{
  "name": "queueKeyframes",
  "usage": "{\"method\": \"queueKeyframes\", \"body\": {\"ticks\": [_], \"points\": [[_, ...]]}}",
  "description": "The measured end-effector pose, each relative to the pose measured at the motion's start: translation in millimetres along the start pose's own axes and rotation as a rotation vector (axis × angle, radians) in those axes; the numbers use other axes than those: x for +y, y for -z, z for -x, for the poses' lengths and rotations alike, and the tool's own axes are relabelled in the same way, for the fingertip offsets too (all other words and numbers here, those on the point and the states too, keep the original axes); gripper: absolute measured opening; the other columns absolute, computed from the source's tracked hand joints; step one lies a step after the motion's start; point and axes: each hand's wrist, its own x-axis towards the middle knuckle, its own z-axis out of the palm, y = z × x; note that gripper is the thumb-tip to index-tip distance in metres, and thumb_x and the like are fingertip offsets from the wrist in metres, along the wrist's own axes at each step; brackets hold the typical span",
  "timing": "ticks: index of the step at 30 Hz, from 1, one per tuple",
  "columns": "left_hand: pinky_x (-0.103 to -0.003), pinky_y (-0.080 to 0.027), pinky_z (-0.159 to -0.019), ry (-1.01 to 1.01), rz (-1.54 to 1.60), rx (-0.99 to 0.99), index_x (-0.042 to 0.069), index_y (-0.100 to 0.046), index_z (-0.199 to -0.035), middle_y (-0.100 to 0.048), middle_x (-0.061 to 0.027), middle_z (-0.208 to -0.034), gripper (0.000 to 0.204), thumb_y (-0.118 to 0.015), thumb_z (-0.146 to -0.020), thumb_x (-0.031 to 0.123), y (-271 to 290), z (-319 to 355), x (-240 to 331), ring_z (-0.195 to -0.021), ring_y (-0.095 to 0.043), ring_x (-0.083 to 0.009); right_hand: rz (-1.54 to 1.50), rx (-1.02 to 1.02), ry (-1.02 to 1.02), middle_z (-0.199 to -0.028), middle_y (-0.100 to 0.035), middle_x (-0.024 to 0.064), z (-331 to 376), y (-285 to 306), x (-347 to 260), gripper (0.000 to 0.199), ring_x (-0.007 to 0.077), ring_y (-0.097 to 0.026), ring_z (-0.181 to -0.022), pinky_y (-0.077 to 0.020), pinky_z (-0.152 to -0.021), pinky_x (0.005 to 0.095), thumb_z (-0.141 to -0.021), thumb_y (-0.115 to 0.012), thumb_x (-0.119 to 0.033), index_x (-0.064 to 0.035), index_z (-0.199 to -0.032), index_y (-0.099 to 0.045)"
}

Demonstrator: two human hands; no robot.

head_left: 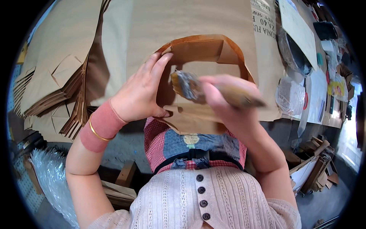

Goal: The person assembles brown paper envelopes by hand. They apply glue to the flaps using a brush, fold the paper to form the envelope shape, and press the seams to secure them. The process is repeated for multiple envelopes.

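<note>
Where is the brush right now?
In the head view, the brush sits centre frame in the right hand, its bristles over the folded brown paper bag that the left hand steadies.

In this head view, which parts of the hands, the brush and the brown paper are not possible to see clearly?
- Brush: motion blur smears its bristles and handle.
- Right hand: blurred; grip unclear.
- Folded brown paper piece: lower part hidden behind both hands.
- Left hand: palm side faces the paper, hidden.
- Stack of paper bags: cut off by the dark rim.
</note>
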Motion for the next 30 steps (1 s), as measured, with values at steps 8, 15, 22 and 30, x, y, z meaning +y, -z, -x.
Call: {"method": "queueKeyframes", "body": {"ticks": [8,15,22,30], "points": [[-0.046,-0.036,-0.111,0.017,-0.035,0.039,0.004,-0.021,-0.151,-0.035,-0.0289,-0.145,0.122,-0.091,-0.053,0.023,-10.1,1.2,-1.2,-0.133,-0.038,-0.0456,-0.467,0.039,-0.331,-0.066,-0.063,0.0031,-11.3,-61.5,24.8,0.01,0.0072,-0.057,-0.063,-0.0477,-0.059,0.0244,-0.087,-0.062,-0.004,0.0,-0.077,-0.065],[-0.046,-0.039,-0.107,0.078,-0.19,0.005,0.005,-0.029,-0.148,-0.036,-0.0291,-0.144,0.112,-0.089,-0.056,0.024,-14.6,2.6,18.6,-0.128,-0.043,-0.0441,0.206,0.221,0.046,-0.069,-0.066,0.0108,2.9,24.0,17.9,0.006,0.0171,-0.064,-0.062,-0.0506,-0.059,0.029,-0.083,-0.066,-0.003,0.0001,-0.078,-0.066],[-0.046,-0.041,-0.105,0.107,-0.209,0.038,-0.001,-0.036,-0.14,-0.038,-0.0285,-0.141,0.102,-0.088,-0.056,0.024,-19.4,-3.5,18.9,-0.126,-0.045,-0.0437,0.542,-0.02,-0.004,-0.068,-0.064,0.017,17.3,51.3,30.3,0.007,0.0313,-0.065,-0.062,-0.0514,-0.059,0.0341,-0.081,-0.066,-0.009,-0.0035,-0.078,-0.067],[-0.041,-0.047,-0.1,-0.004,-0.317,-0.138,-0.012,-0.067,-0.095,-0.061,-0.0277,-0.121,0.05,-0.078,-0.057,0.02,-13.8,6.9,13.0,-0.116,-0.058,-0.0397,0.283,-0.288,0.332,-0.071,-0.064,0.0106,-5.6,89.1,-13.2,0.018,0.0243,-0.059,-0.058,-0.0443,-0.054,0.0347,-0.076,-0.071,-0.003,-0.0017,-0.093,-0.072]]}}
